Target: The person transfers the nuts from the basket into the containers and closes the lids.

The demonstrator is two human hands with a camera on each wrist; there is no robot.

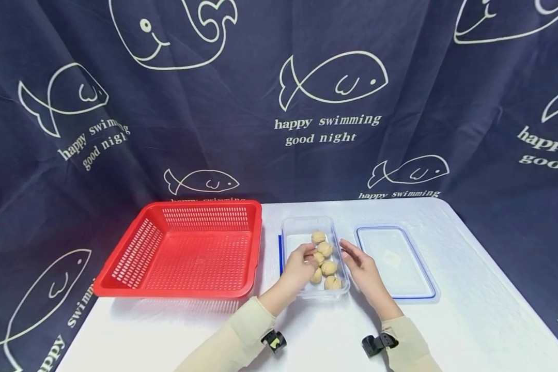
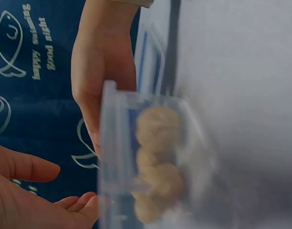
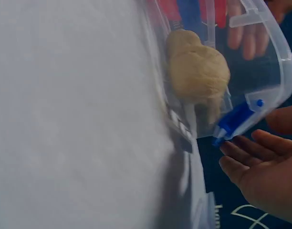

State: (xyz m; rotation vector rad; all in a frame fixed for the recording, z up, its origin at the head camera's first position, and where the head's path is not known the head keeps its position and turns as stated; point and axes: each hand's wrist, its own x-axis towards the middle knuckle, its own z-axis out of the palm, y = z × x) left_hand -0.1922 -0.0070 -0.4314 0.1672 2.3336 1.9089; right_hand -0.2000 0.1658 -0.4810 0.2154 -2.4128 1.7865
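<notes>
A clear plastic food container (image 1: 307, 223) stands on the table with several walnuts (image 1: 329, 267) inside, most of them toward its right side. My left hand (image 1: 300, 267) reaches over the container, its fingertips close to the walnuts. In the left wrist view, the left thumb and fingers (image 2: 84, 205) are apart with nothing seen between them. Along the container's right wall, my right hand (image 1: 363, 269) stays outside. Its fingers (image 3: 246, 155) are loosely extended beside a blue latch (image 3: 239, 121) in the right wrist view.
A large red plastic basket (image 1: 190, 263) stands left of the container. On the right lies a clear lid with a blue seal (image 1: 395, 258). The white table (image 1: 469, 320) ends at a dark blue curtain (image 1: 325, 165) with fish drawings.
</notes>
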